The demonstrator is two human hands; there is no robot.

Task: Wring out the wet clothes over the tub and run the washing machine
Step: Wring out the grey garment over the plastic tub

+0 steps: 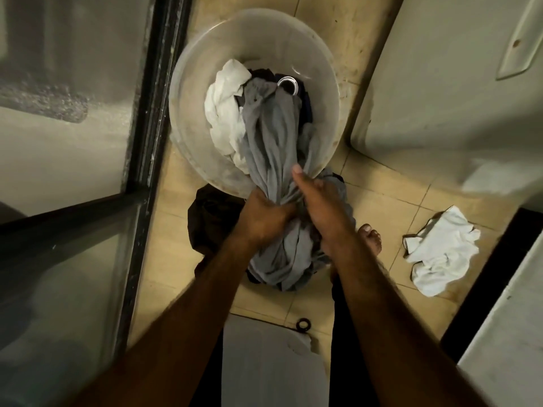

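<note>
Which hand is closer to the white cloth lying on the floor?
Right. The right hand grips the grey garment on the side toward the white cloth; the left hand is farther away.

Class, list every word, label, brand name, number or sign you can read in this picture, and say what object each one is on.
None: no readable text shows anywhere.
The washing machine shows plain pale panels, no visible brand or label.
The tub, grey garment, white cloth in the tub and white cloth on the floor carry no lettering that can be made out.
</note>
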